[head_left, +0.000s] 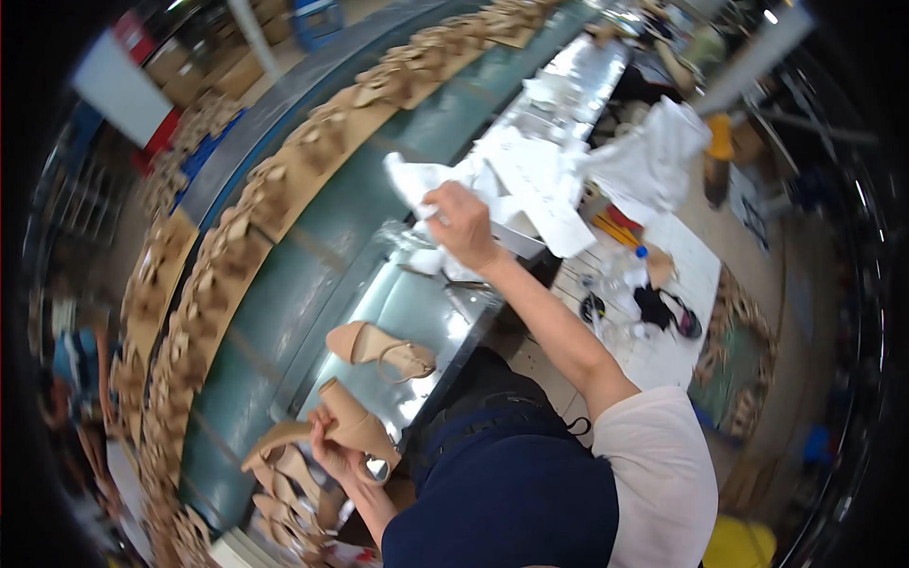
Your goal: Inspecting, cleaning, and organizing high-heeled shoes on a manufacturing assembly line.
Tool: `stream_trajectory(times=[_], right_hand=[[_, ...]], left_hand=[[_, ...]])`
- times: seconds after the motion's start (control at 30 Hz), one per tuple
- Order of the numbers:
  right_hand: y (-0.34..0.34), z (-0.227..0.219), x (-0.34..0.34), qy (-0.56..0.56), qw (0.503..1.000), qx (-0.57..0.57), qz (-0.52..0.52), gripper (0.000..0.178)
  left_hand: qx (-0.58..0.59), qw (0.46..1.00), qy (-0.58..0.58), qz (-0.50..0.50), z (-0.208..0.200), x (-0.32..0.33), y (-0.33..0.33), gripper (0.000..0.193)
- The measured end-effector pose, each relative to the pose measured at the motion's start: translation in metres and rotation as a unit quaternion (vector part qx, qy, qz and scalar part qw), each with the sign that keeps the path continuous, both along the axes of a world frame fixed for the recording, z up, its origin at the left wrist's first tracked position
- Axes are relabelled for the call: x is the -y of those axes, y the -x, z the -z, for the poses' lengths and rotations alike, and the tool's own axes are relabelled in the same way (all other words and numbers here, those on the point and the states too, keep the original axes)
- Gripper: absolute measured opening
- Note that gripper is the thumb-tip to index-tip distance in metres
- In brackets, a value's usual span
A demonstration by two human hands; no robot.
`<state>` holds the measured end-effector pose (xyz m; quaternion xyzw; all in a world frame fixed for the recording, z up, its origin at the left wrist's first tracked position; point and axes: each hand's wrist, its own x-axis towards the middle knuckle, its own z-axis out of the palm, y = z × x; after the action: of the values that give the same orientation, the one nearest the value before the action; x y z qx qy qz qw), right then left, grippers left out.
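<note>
My left hand point(333, 452) is closed around a beige high-heeled sandal point(352, 417), its block heel pointing up and its sole turned toward me. Just below and left of that hand lie several more beige sandals point(294, 492), bunched together. Another beige sandal point(381, 352) rests on its side on the shiny metal ledge point(398, 293) between my hands. Farther off, my right hand point(461, 225) pinches a white sheet point(412, 180), paper or thin cloth, beside a heap of white sheets point(535, 180).
Along the far side of the green conveyor belt point(312, 270) run rows of beige sandals point(265, 204) on brown boards. A white table point(682, 256) on my right carries a bottle with a blue cap, clear plastic and black items. Another person point(90, 379) is at the far left.
</note>
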<state>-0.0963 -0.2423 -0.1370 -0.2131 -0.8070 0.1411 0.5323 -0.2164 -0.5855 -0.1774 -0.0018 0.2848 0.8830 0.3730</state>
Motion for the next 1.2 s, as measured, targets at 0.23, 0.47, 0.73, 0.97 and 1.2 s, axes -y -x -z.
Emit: stream_trajectory(times=[0.23,0.47,0.73,0.97,1.2], right_hand=[[-0.101,-0.075,0.078,0.157,0.985,0.066,-0.016,0.05],[-0.185,0.016,0.158,0.648,0.549,-0.408,-0.335,0.008],[-0.37,0.162,0.194,0.592,0.556,-0.583,0.026,0.043],[-0.425,0.162,0.134,0.564,0.653,-0.486,0.14,0.044],[-0.419,0.173,0.121,0.626,0.655,-0.41,0.108,0.043]], left_hand=[[-0.016,0.996,-0.027,0.088,-0.013,-0.026,0.028,0.011],[0.002,0.985,-0.055,0.164,-0.03,-0.053,0.039,0.013],[-0.003,0.979,-0.054,0.195,-0.045,-0.059,0.036,0.01],[-0.003,0.98,-0.068,0.186,-0.062,-0.065,0.009,0.012],[0.012,0.981,-0.053,0.185,-0.066,-0.077,-0.016,0.014]])
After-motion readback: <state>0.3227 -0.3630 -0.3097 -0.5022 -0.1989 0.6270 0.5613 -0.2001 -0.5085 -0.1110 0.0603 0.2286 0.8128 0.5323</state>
